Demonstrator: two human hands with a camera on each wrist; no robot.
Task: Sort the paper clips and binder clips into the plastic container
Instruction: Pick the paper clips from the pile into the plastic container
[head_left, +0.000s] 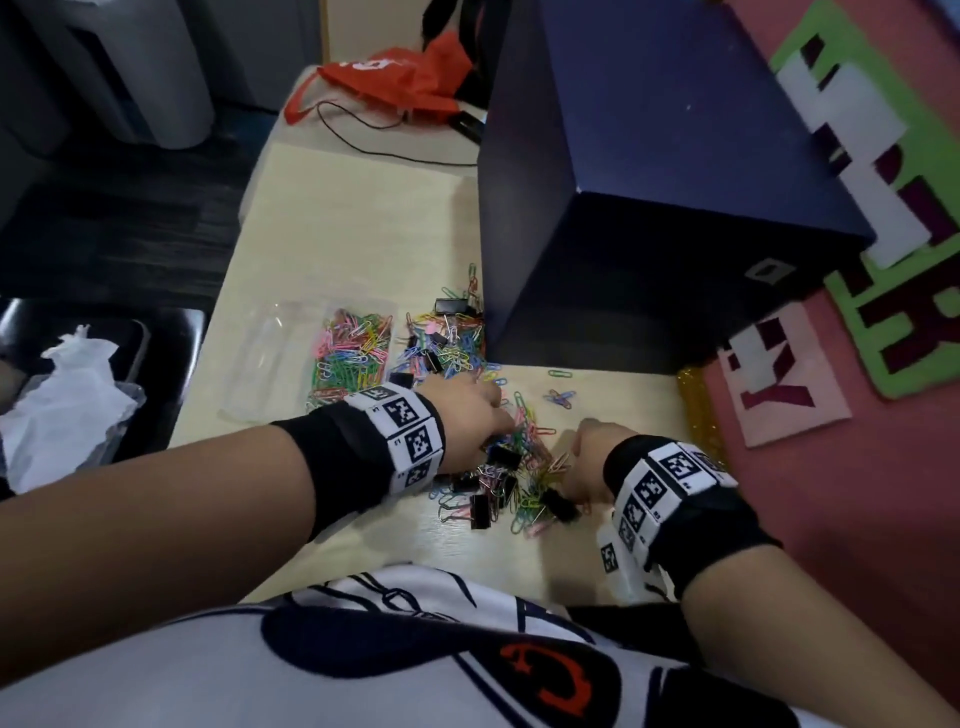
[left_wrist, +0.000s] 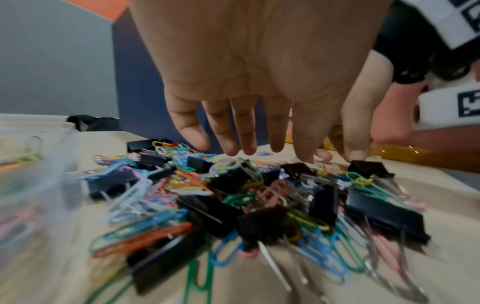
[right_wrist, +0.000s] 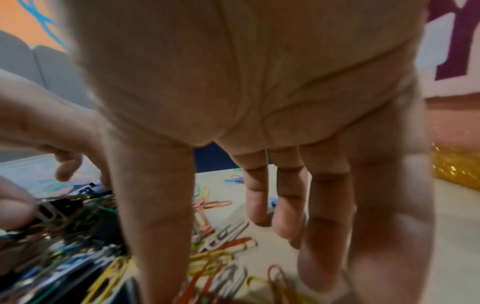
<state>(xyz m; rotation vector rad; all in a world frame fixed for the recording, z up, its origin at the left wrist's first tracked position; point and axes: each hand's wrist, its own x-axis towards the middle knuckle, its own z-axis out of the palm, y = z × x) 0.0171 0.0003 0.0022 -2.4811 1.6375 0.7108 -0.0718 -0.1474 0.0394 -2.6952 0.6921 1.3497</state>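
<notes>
Shirt front (head_left: 363, 649), white with dark print, at 6 o'clock. Mixed heap: paper clips (head_left: 524, 452) and black binder clips (head_left: 480, 512) loose on the table (head_left: 353, 228), centre. Left hand (head_left: 467, 415) and right hand (head_left: 587, 462), fingers spread, held over the heap, nothing pinched. Plastic container (head_left: 311, 358), 10 o'clock: one side holds paper clips only. Judged roughly half sorted; no binder clips seen filed.

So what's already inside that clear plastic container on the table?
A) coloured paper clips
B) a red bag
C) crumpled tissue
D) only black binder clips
A: in the head view, the plastic container holds a heap of coloured paper clips in its right part; black binder clips lie loose on the table.
</notes>
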